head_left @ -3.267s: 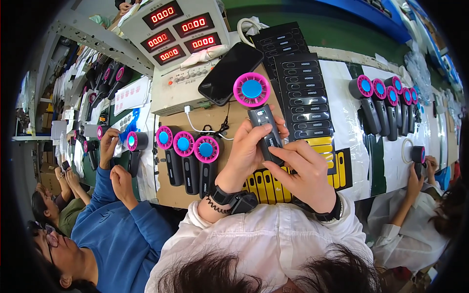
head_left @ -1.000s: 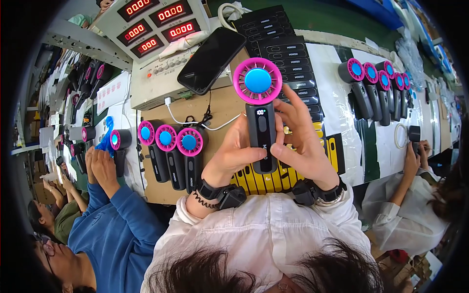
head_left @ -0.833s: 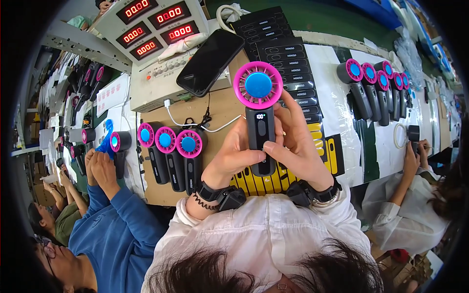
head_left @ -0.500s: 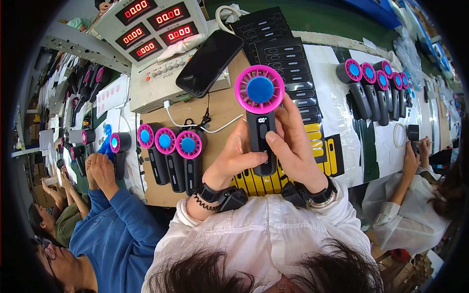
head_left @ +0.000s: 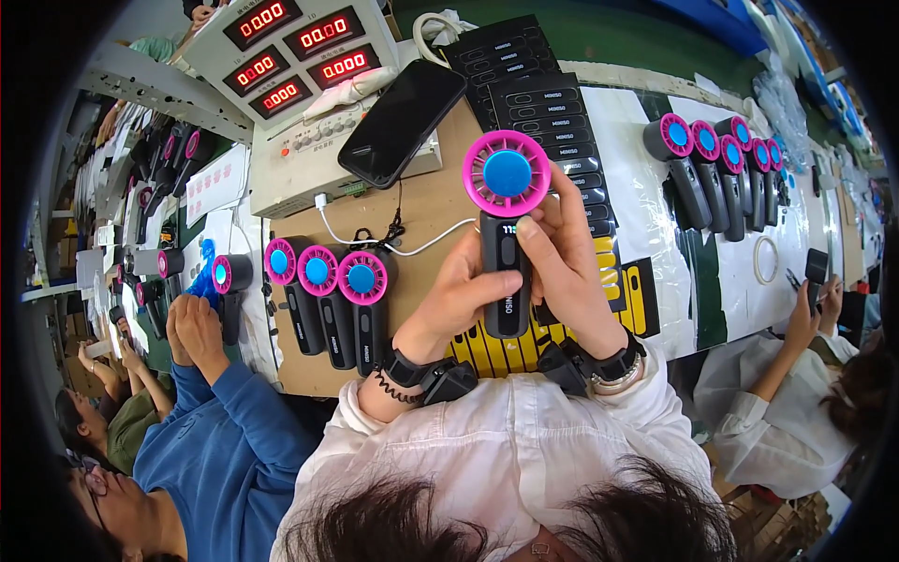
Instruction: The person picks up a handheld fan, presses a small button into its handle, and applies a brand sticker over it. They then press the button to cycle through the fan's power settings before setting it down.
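A black handheld fan [head_left: 507, 272] with a pink round grille and blue centre is held upright in front of me, its small display lit. My left hand [head_left: 461, 288] wraps the handle from the left, thumb lying across its front. Around the right side goes my right hand [head_left: 562, 258], its thumb by the lit display and its fingers behind the fan, partly hidden. Left of my hands, three matching fans [head_left: 323, 286] lie side by side on the brown board [head_left: 412, 217].
A meter box with red displays [head_left: 314, 56] stands at the back left, a black phone [head_left: 403, 122] leaning on it. Behind the fan lie black packages [head_left: 548, 122] and yellow strips [head_left: 640, 298]. More fans [head_left: 712, 169] lie to the right. Co-workers sit on both sides.
My right thumb has moved up from the handle's middle to beside the display, whose reading has changed. The fan has shifted slightly right. At the right, a co-worker's hands have moved.
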